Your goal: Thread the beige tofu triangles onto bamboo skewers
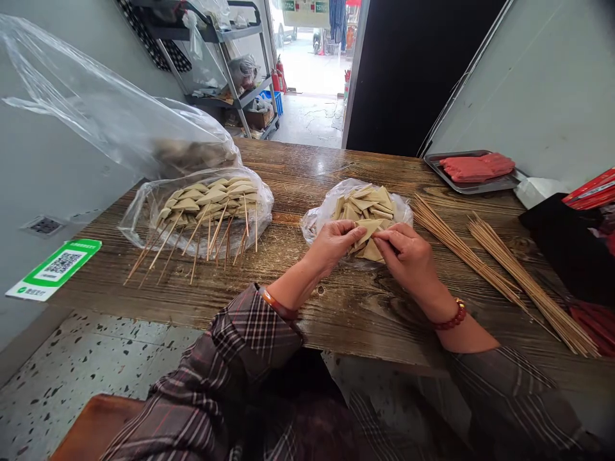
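Note:
My left hand point(335, 242) is closed on a flat tan triangular piece point(369, 228) above an open plastic bag. More loose tan pieces point(369, 203) lie in that bag, just behind my hands. My right hand point(406, 251) pinches at the right end of the same piece; whether it also holds a stick is too small to tell. At the left, tan pieces on thin sticks point(206, 200) rest on a clear plastic bag point(139, 214), their sticks pointing towards me. Two bundles of bare wooden sticks point(464, 250) lie to the right of my right hand.
A dark tray point(468, 187) with red pieces stands at the table's back right. A green and white QR card point(57, 266) is at the left edge. Behind the table point(288, 160) are a shelf cart point(240, 96) and a doorway. A black box point(567, 243) sits far right.

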A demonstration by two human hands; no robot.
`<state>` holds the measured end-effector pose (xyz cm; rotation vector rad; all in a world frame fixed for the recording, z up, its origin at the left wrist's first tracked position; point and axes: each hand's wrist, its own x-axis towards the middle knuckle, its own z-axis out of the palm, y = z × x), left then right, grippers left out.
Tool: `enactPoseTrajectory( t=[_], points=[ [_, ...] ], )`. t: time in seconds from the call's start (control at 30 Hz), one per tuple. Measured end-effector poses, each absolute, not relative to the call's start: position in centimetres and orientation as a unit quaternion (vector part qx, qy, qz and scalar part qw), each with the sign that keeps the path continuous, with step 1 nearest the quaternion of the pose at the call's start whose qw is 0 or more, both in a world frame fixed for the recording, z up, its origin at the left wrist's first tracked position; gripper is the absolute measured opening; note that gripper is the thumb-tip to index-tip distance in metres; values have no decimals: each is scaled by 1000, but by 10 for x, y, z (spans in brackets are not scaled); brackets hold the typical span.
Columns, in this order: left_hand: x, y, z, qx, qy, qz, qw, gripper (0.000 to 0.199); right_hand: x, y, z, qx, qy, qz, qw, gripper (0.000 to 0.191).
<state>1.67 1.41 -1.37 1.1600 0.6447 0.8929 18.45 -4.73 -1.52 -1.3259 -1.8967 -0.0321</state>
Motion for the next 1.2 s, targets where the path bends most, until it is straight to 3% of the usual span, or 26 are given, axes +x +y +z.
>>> enactPoseTrajectory(
  t=[0.5, 1.2],
  points=[
    [7, 28, -4, 427, 296, 465, 717, 35, 180, -47, -13, -506, -743, 117, 423, 22],
    [17, 22, -13, 512, 282, 426, 691, 39, 167, -45, -16, -554, -621, 245, 497, 23]
  ],
)
